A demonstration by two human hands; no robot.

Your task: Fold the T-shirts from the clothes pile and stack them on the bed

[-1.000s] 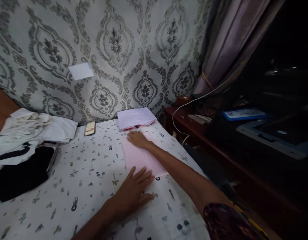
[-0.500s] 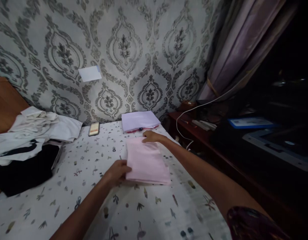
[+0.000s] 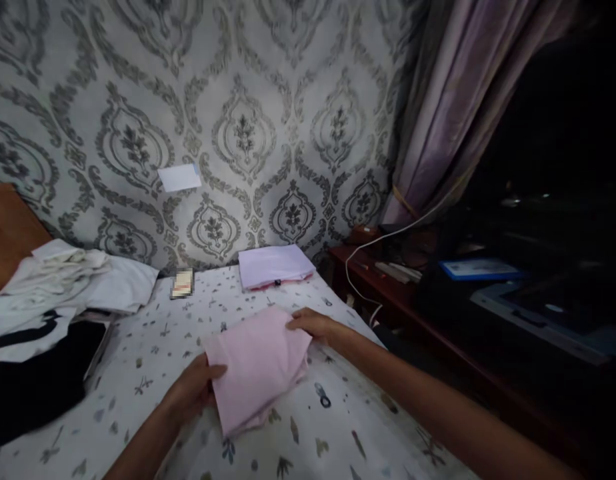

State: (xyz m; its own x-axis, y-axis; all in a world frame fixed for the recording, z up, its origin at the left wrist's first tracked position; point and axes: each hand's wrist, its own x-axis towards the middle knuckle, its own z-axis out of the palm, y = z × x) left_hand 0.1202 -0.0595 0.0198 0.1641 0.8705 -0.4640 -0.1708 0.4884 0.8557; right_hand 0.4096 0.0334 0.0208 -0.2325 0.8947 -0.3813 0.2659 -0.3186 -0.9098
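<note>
A folded pink cloth (image 3: 261, 367) is held between my two hands, tilted, over the patterned bedsheet (image 3: 153, 427). My left hand (image 3: 195, 383) grips its left edge, thumb on top and fingers underneath. At the upper right corner my right hand (image 3: 311, 325) pinches the cloth, with the fingers partly hidden. Whether the cloth's lower edge touches the sheet I cannot tell. Beyond it, close to the wall, lies a folded lilac cloth (image 3: 275, 263) on top of something pink, with a small dark spot at its front edge.
On the left are rumpled white clothes (image 3: 118, 280) and a black garment (image 3: 33, 407). A phone-like object (image 3: 183, 284) lies near the wall. To the right stands a dark red table (image 3: 353, 257) with a white cable (image 3: 378, 241) running across it, beside a purple curtain (image 3: 428, 127).
The pink cloth has turned and come nearer, toward the left, with both hands on it. My left hand has moved left and down. The camera view has tipped upward.
</note>
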